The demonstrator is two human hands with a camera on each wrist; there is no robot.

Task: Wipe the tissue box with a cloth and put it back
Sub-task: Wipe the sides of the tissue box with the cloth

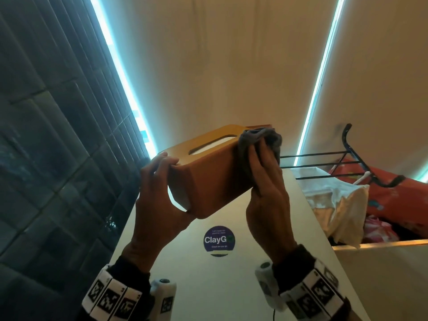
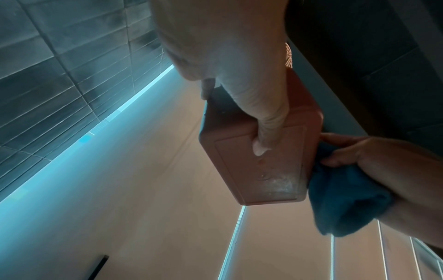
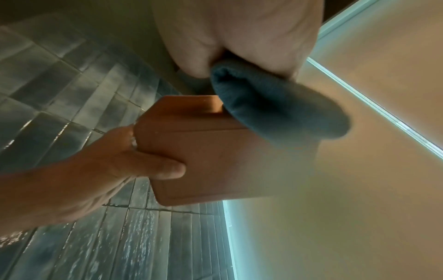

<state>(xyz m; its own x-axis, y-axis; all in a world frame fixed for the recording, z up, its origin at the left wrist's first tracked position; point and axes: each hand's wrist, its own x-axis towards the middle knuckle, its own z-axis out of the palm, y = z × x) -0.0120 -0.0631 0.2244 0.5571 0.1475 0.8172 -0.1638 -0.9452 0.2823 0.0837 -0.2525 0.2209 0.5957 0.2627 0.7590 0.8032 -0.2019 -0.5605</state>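
An orange-brown tissue box [image 1: 208,179] with a slot in its top is held up in the air above a white counter [image 1: 208,279]. My left hand [image 1: 159,188] grips its near left end, fingers over the top edge and thumb beneath [image 2: 268,130]. My right hand [image 1: 266,181] presses a bunched grey-blue cloth [image 1: 257,140] against the box's right side. The left wrist view shows the box's underside [image 2: 261,166] and the cloth [image 2: 342,200] at its right edge. In the right wrist view the cloth [image 3: 275,106] lies against the box [image 3: 215,151], and the left hand [image 3: 115,161] clasps the other end.
A round blue "ClayG" sticker [image 1: 218,240] lies on the counter below the box. To the right a black wire rack [image 1: 347,158] stands over white cloth or paper [image 1: 335,202] and red fabric [image 1: 398,198]. Dark tiled wall [image 1: 46,135] runs along the left.
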